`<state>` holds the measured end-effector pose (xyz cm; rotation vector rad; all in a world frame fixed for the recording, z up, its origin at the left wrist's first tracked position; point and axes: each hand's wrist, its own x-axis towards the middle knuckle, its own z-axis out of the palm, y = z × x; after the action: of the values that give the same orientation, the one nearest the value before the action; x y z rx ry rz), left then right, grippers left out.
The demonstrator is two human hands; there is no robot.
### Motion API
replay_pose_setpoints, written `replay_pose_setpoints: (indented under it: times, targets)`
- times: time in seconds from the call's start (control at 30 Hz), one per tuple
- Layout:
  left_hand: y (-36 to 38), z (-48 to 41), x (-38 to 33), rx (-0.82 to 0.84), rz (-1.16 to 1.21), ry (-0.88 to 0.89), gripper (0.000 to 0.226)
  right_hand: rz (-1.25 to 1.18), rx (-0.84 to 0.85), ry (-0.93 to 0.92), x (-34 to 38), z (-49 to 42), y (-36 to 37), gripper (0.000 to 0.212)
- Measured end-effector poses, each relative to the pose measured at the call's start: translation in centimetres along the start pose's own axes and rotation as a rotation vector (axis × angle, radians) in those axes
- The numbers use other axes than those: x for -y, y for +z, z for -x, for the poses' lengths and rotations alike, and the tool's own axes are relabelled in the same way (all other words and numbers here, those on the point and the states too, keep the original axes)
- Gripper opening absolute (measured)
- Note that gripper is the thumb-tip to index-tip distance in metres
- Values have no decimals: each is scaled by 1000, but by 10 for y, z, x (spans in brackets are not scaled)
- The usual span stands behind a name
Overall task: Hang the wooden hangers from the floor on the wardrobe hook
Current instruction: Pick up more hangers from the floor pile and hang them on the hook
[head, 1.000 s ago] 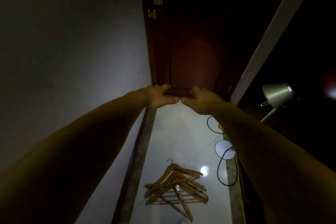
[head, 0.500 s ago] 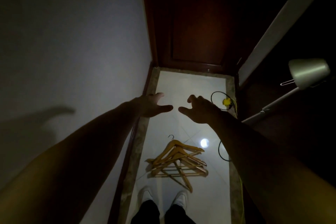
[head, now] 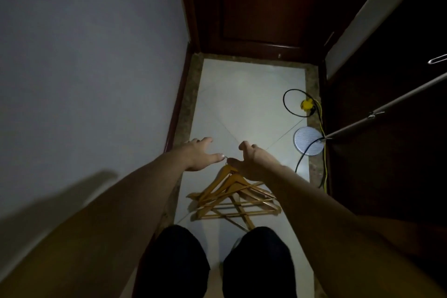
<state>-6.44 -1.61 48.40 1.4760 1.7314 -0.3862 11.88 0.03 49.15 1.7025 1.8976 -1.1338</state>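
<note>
Several wooden hangers point(head: 233, 197) lie in a loose pile on the white tiled floor point(head: 244, 94), just beyond my knees. My left hand point(head: 202, 155) reaches down with fingers spread, its thumb tip close to the top hanger's metal hook. My right hand point(head: 254, 161) hovers over the top of the pile, fingers loosely curved, holding nothing. Neither hand grips a hanger. No wardrobe hook shows in this view.
A grey wall point(head: 92, 68) runs along the left. A dark wooden door point(head: 261, 7) closes the far end. Dark wardrobe panels point(head: 391, 128) stand at right, with a floor lamp's round base point(head: 308, 139), black cable and yellow cord point(head: 307, 104) beside them.
My view has tilted down and both hands have dropped from the door's height to just above the hanger pile. My knees have come into view.
</note>
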Motion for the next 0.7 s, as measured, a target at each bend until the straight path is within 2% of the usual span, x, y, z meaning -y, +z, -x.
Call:
replay_pose_setpoints:
  times: [0.3, 0.5, 0.7]
  targets:
    - [93, -110, 36, 49, 18, 15, 84, 52, 53, 22, -44, -110, 104, 62]
    - [162, -185, 57, 66, -68, 41, 86, 77, 90, 11, -76, -181, 168, 51]
    - [212, -247, 78, 76, -54, 52, 85, 42, 83, 9, -99, -231, 211, 43]
